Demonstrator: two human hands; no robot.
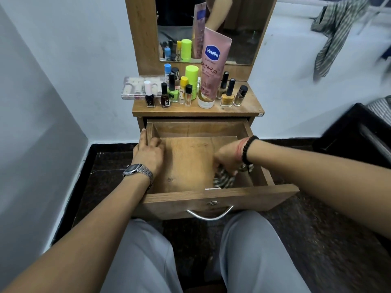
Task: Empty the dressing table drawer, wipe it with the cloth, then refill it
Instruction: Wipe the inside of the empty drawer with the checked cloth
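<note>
Nearest the viewer, at 6 o'clock, two knees in smooth light-grey trousers (249, 250) frame a dark speckled stone floor (317, 218). Just beyond them projects the open drawer (182, 199), a shallow rectangular box of wood-grain laminate with a curved metal handle (209, 215) and a small round lock on its front panel; its scuffed bottom board is bare except for the cloth. The left hand (149, 152), at 9 o'clock of the drawer, lies over the left side wall with the fingers laid close together and bent over the wall's edge; a steel link watch (137, 171) circles its wrist. The right hand (227, 157), at 4 o'clock of the drawer, has its fingers curled down and bunched on the cloth (224, 179), a crumpled, dark-and-pale striped fabric pressed against the drawer floor near the front right corner; a black bead bracelet (249, 149) and red thread ring that wrist. Farther, at 12 o'clock, the tabletop (190, 111) carries upright nail polish bottles (165, 96), small cylindrical tubes with blue, yellow and lime caps, a flat clear compact case (135, 87) at 10 o'clock, and a tall pink Vaseline tube (211, 66) standing on its cap. Behind rises the wood-framed mirror (239, 28). At 2 o'clock a striped cloth (334, 28) hangs against the pale wall.
</note>
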